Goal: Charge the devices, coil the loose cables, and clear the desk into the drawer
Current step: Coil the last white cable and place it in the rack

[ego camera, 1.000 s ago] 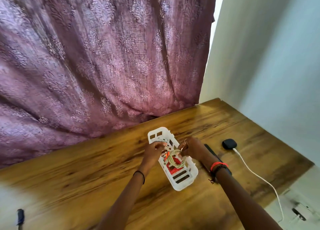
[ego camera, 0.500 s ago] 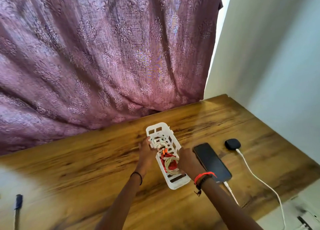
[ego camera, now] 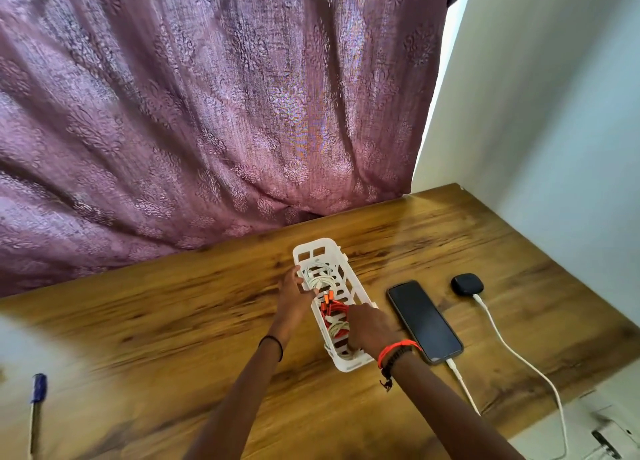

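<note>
While your left hand (ego camera: pixel 294 297) grips the left wall of the white basket (ego camera: pixel 334 246) at lower centre, your right hand (ego camera: pixel 372 331) reaches into its near end onto coiled cables (ego camera: pixel 333 310); whether those fingers pinch, I cannot tell; coiling looks nearly done; next, carry the basket to the drawer, unseen; right of it, a phone (ego camera: pixel 424 321) and earbud case (ego camera: pixel 467 284) sit plugged into cords (ego camera: pixel 512 352) trailing beside your right arm; a pen (ego camera: pixel 36 390) lies lower left.

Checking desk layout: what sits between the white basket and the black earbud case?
A black phone lies flat between the white basket and the earbud case, per the head view.
</note>
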Available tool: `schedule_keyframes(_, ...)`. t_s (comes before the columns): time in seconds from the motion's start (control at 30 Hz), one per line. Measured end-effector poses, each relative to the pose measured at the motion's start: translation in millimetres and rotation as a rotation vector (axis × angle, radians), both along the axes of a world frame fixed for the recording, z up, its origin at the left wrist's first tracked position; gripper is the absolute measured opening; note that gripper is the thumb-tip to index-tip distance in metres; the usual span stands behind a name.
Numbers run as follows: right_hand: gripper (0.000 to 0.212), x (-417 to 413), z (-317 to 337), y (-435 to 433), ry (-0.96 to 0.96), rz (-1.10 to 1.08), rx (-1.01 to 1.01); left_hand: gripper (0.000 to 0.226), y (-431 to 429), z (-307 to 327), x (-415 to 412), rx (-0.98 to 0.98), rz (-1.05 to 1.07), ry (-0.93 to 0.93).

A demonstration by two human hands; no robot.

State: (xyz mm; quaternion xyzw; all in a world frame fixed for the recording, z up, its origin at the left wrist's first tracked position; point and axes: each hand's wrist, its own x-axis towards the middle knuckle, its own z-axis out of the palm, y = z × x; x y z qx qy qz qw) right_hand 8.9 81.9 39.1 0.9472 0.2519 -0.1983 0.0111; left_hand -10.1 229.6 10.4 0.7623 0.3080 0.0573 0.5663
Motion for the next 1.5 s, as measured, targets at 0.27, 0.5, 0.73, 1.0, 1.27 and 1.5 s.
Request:
schedule_keyframes(0.27, 0.03, 4, 4, 1, -0.009, 0.083, -0.057, 0.068, 1, 0, -1, -0.034, 0.004, 0.003)
schedule_keyframes(0.5, 0.026, -7, -1, 6, -0.139, 0.071, -0.069, 0.068, 0, 2, -1, -0.036, 0.009, 0.004)
schedule_keyframes(0.73, 0.026, -3, 4, 4, -0.111, -0.013, 0.048, 0.068, -2, 4, -1, -0.046, 0.017, 0.005)
schedule_keyframes(1.0, 0.028, 2, 4, -3, -0.087, 0.011, 0.093, 0.068, -2, 7, -3, -0.054, 0.012, 0.011)
schedule_keyframes(1.27, 0.023, 24, 9, -13, 0.02, -0.003, 0.15, 0.061, 1, 4, -6, -0.123, 0.01, -0.025)
schedule_keyframes(1.5, 0.011, 41, 15, -16, 0.145, -0.1, 0.168, 0.059, 4, 3, -4, -0.146, 0.021, -0.012)
